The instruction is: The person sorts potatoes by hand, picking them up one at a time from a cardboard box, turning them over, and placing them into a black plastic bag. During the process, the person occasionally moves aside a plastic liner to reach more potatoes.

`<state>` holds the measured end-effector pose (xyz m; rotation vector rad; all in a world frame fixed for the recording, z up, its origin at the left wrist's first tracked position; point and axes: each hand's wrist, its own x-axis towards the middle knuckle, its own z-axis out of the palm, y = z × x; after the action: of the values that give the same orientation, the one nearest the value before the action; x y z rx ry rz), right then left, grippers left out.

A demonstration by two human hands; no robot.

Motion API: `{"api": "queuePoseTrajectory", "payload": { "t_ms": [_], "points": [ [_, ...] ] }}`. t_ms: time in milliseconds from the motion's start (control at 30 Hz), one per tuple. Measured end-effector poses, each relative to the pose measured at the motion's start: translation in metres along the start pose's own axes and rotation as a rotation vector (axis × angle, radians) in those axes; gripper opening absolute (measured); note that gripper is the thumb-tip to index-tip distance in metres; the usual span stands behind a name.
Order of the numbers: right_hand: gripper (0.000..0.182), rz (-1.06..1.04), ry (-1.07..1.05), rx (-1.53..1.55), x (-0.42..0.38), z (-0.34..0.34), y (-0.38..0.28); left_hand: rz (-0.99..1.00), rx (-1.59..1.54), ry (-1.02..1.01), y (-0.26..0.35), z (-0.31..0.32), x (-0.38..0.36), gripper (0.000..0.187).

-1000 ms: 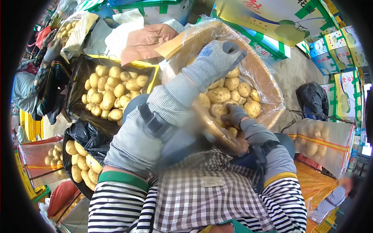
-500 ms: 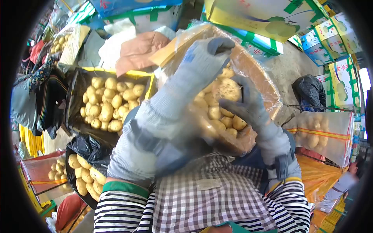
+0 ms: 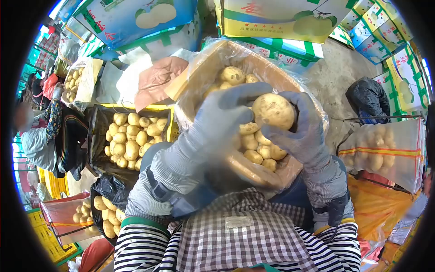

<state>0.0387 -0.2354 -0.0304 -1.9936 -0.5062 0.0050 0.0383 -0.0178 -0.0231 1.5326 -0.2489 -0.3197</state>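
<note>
A large round potato [image 3: 273, 111] with brown specks sits in my right hand [image 3: 308, 129], whose gloved fingers and thumb curl around its right side. My left hand [image 3: 222, 111], in a grey glove too, comes in from the left with fingers stretched toward the potato and thumb apart, its fingertips right at the potato's upper left edge. Below both hands is a cardboard box [image 3: 312, 97] lined with clear plastic. Several smaller potatoes [image 3: 253, 156] lie in it, partly hidden by my hands.
To the left, a yellow crate [image 3: 170, 124] lined with black plastic holds potatoes, and a black bag [image 3: 111, 179] of larger ones stands nearer. Printed cartons [image 3: 281, 22] are stacked beyond the box. A bag of potatoes [image 3: 380, 149] stands right. A person [image 3: 38, 145] is at far left.
My left hand has come down from above the box's far side to beside the potato, its fingers now stretched out. My right hand still holds the potato. The view has shifted slightly.
</note>
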Motion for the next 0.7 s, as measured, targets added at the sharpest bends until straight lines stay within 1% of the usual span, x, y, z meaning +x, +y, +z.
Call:
{"api": "queuePoseTrajectory", "payload": {
  "t_ms": [33,67,100,133,200,300,400,500,600,700],
  "points": [
    [0.064,0.078,-0.019,0.114,0.002,-0.003,0.001,0.111,0.014,-0.008,-0.009,-0.005,0.005,0.047],
    [0.064,0.126,-0.025,0.248,0.003,-0.004,0.0,0.348,0.095,-0.043,-0.013,-0.009,0.01,0.047],
    [0.064,0.174,-0.031,0.382,0.003,-0.006,-0.001,0.367,0.087,-0.039,-0.016,-0.008,0.011,0.048],
    [0.064,0.156,-0.029,0.352,0.003,-0.005,0.002,0.387,0.078,-0.035,-0.016,-0.006,0.012,0.048],
    [0.064,0.127,-0.031,0.295,0.0,0.0,0.011,-0.016,-0.12,0.06,0.004,0.015,0.004,0.049],
    [0.066,0.286,-0.103,0.577,0.005,-0.005,-0.003,-0.027,-0.05,0.032,0.007,0.003,0.005,0.051],
    [0.07,0.306,-0.106,0.597,0.004,-0.001,-0.002,-0.104,-0.053,0.01,0.017,0.003,-0.001,0.053],
    [0.066,0.165,-0.096,0.597,0.002,0.007,0.004,-0.05,0.063,-0.02,0.005,0.006,-0.003,0.048],
    [0.069,0.213,-0.153,0.542,0.004,0.006,0.0,-0.037,0.117,0.05,0.003,0.01,-0.005,0.051],
    [0.073,0.107,-0.164,0.62,0.003,0.016,0.003,0.036,0.06,0.274,-0.009,0.014,-0.002,0.055]
  ]
}}
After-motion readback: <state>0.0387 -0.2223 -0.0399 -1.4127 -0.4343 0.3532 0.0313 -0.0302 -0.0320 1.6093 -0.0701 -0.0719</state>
